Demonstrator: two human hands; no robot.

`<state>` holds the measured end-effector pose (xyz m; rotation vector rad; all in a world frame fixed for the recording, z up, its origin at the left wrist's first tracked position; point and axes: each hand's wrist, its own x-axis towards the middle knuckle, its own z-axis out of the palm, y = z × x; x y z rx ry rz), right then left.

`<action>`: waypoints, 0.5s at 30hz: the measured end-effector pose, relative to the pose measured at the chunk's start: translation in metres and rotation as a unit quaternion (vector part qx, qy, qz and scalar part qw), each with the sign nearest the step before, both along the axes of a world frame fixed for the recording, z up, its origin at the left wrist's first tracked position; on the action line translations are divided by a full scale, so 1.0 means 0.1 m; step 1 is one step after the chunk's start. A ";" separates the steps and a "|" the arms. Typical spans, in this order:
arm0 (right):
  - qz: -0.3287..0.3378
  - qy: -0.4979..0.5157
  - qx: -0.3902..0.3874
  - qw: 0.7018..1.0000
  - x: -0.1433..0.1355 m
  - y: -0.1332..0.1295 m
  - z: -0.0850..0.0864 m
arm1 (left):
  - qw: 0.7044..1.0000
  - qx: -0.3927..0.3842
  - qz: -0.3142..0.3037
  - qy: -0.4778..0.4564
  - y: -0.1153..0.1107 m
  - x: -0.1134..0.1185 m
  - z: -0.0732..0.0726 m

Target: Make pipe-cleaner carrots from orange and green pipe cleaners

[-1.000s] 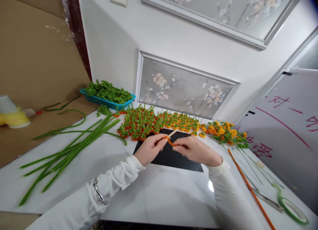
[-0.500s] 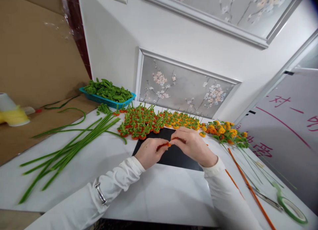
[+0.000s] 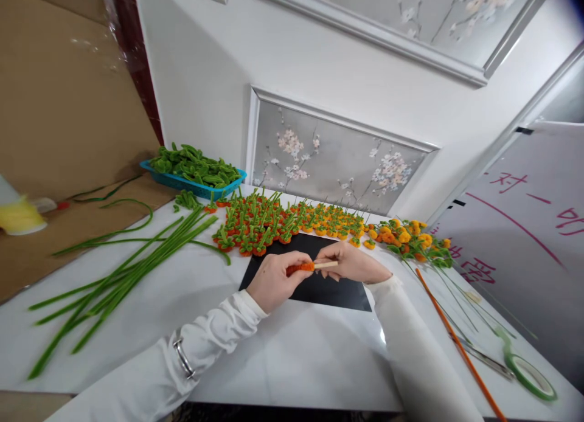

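An orange pipe cleaner (image 3: 301, 267) is coiled tightly around one end of a pale wooden stick (image 3: 326, 264). My left hand (image 3: 277, 278) is closed around the coil, thumb on the near side. The bare end of the stick points right, into the curled fingers of my right hand (image 3: 349, 262), which close about it; their exact hold is partly hidden. Both hands are above a black mat (image 3: 340, 294). Just beyond them stand rows of small orange-red pieces with green stems (image 3: 255, 224) and yellow-orange ones (image 3: 335, 220).
Long green pipe cleaners (image 3: 132, 270) lie at left, below a blue basket (image 3: 182, 180) of green pieces. At right are finished-looking yellow-orange flowers (image 3: 413, 236), a long orange pipe cleaner (image 3: 460, 343), scissors (image 3: 490, 360) and green tape (image 3: 531, 376). The wall borders the table's back.
My hands have moved from a fingertip pinch close together to a hold along the stick. The coil and the stick's bare end now show between them.
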<state>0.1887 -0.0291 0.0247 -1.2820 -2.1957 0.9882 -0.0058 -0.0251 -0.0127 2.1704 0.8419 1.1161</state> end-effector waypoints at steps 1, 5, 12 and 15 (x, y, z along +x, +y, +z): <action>0.006 -0.002 0.002 1.000 -0.02 -0.02 0.00 | 1.000 -0.014 0.003 -0.024 0.01 0.00 0.00; 0.019 -0.050 0.071 0.996 -0.09 -0.12 0.05 | 0.995 -0.062 0.007 -0.083 0.09 -0.01 -0.04; 0.015 -0.134 0.152 0.979 -0.15 -0.29 0.12 | 0.995 -0.049 0.052 -0.064 0.17 -0.06 -0.04; 0.029 -0.162 0.194 0.967 -0.17 -0.33 0.13 | 0.997 -0.006 0.071 -0.032 0.16 -0.07 -0.04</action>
